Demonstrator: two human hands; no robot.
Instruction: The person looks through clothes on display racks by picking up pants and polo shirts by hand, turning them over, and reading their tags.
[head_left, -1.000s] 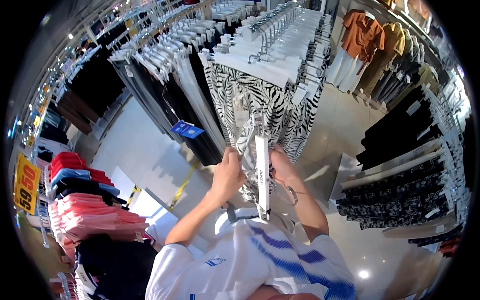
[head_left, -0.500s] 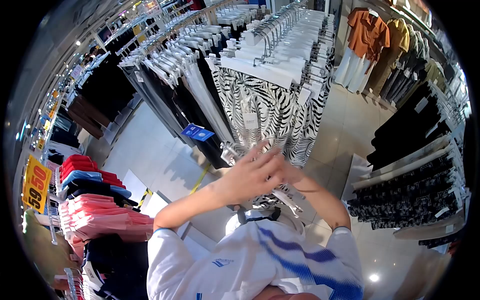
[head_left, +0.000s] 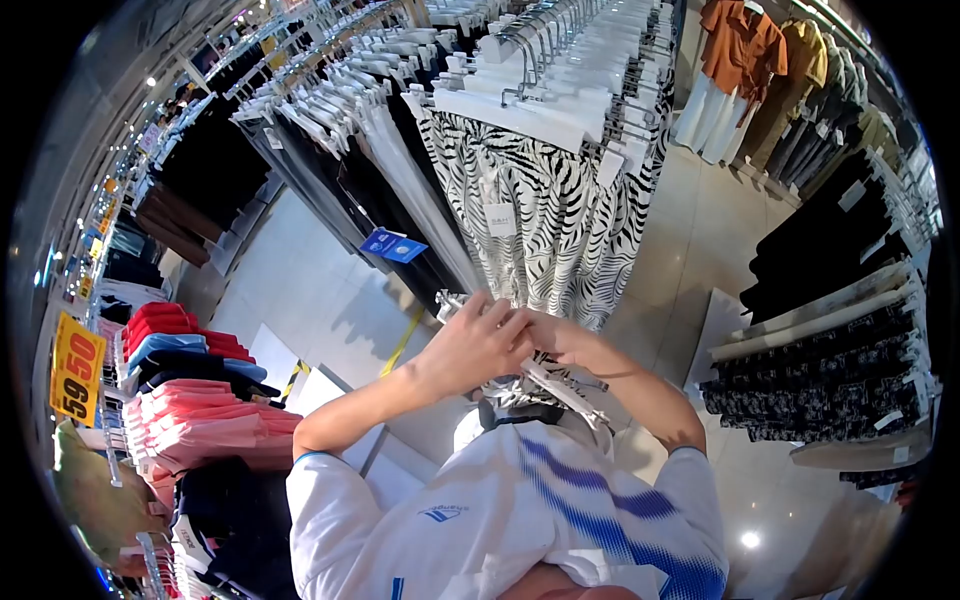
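Observation:
My left hand point(head_left: 472, 347) and my right hand point(head_left: 556, 337) meet in front of my waist, fingers bent around a white clip hanger point(head_left: 565, 393). One end of the hanger shows beyond my left fingers, the other slants down toward my shirt. Black-and-white zebra-print fabric hangs near it at my waist, mostly covered by my hands and arms. Just ahead, zebra-print trousers point(head_left: 560, 215) hang by clips from a rack, with a white tag point(head_left: 500, 219) on the front pair. Exactly where my fingertips grip is hidden.
Black and grey trousers with a blue tag point(head_left: 393, 245) hang left of the zebra pairs. Folded pink shirts point(head_left: 205, 425) and a yellow price sign point(head_left: 77, 370) are at left. Dark patterned garments point(head_left: 812, 395) hang at right; an orange shirt point(head_left: 743, 48) hangs at the back.
My left fingers, raised and blurred before, have come down onto the hanger. Both hands have shifted slightly left, and the hanger has moved with them.

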